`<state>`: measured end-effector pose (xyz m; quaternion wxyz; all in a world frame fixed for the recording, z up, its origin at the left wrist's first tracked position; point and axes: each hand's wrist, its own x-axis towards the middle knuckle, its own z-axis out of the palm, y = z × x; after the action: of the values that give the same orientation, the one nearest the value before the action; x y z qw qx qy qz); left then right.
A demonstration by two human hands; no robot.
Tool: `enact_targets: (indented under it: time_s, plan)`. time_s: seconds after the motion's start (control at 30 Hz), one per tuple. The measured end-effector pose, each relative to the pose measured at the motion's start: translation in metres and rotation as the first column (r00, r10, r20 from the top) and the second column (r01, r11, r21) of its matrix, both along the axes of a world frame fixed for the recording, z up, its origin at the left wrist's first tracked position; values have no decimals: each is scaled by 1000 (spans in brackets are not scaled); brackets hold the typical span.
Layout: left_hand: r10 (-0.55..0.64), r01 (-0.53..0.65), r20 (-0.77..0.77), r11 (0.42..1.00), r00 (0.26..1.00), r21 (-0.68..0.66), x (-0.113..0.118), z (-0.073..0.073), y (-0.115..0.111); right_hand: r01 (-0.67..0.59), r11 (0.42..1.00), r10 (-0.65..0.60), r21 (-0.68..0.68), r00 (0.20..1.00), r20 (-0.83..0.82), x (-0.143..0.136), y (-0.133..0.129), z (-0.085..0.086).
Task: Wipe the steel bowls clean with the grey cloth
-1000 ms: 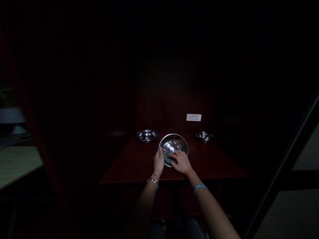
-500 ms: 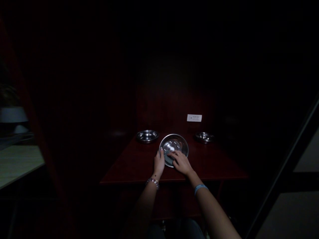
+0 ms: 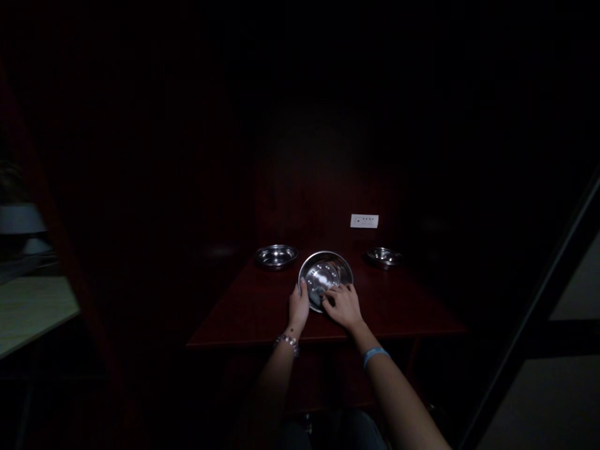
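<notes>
A shiny metal bowl [image 3: 325, 270] is tilted toward me above the dark red table [image 3: 244, 312]. My left hand [image 3: 299, 307] grips its left rim, thumb over the edge and the other fingers hidden behind. Inside the bowl, at its lower part, lies a grey-green cloth or pad [image 3: 317, 295]. My right hand [image 3: 344, 305] reaches over the lower right rim with bent fingers closed on the cloth.
One metal bowl [image 3: 276, 257] stands at the table's back left, and another [image 3: 384, 257] at its back right. A white socket plate [image 3: 364, 221] is on the wall behind. At far left is a pale tabletop [image 3: 35, 309].
My right hand's fingers have bent more and drawn together. Less of the grey-green cloth shows in the bowl. My left hand keeps its grip on the rim.
</notes>
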<state>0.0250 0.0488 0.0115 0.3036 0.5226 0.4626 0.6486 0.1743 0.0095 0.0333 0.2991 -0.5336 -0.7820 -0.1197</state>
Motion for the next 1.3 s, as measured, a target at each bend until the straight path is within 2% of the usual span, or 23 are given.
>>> enact_targets:
  time_s: [0.17, 0.3, 0.43, 0.67, 0.87, 1.03, 1.3]
  plan:
    - [-44, 44, -6, 999, 999, -10, -2, -3, 2, 127, 990, -127, 55, 992, -9, -1, 0, -1]
    - [-40, 40, -18, 999, 999, -18, -3, -5, 4, 144, 989, -142, 45, 989, -35, 0, 3, -3]
    - [-10, 9, -20, 1000, 1000, -19, -3, -4, 4, 48, 997, -45, 57, 998, -51, 1, 0, 0]
    - [-22, 22, 0, 1000, 1000, -3, -3, -3, 4, -141, 986, 143, 87, 989, -22, 1, -6, 5]
    - [25, -25, -19, 1000, 1000, -15, -5, -6, 7, -247, 969, 248, -27, 968, 31, 2, -1, 4]
    - [43, -43, -20, 998, 999, -41, -5, -7, 9, -176, 981, 179, -82, 984, 23, 1, 1, 3]
    - [22, -25, -48, 998, 999, -62, -6, -5, 6, -14, 999, 16, -35, 998, 68, -3, 1, 1]
